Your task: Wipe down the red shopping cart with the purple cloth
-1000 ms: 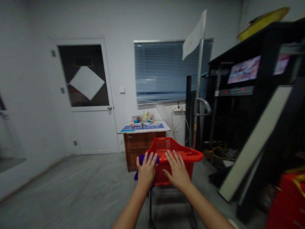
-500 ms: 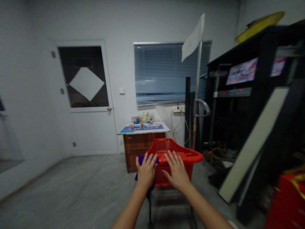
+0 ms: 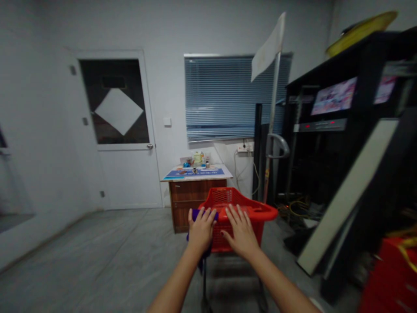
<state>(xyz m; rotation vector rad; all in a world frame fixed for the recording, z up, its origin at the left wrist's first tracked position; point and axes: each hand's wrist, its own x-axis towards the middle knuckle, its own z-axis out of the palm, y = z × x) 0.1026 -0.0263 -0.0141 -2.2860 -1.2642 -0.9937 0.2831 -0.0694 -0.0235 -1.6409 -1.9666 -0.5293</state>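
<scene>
A red plastic shopping cart (image 3: 224, 198) on dark legs stands right in front of me. My left hand (image 3: 201, 230) rests on the left end of its rear edge, fingers stretched forward and a little apart, over a purple cloth (image 3: 196, 214) draped there. To its right, my right hand (image 3: 241, 230) lies flat across the same edge, fingers spread and thumb pointing left. Neither hand is wrapped round anything that I can see. Both palms are turned down and hidden.
Ahead stands a wooden cabinet (image 3: 184, 191) topped with a blue-and-white sheet and small items. A white door (image 3: 128, 178) is at left. At right are a pole (image 3: 273, 100) with a white flag, a black rack (image 3: 361, 56), a leaning pale board (image 3: 348, 195) and floor cables (image 3: 298, 205).
The view has shifted slightly, so the room appears a little higher. Both hands stay on the cart's edge, with almost no change in their pose.
</scene>
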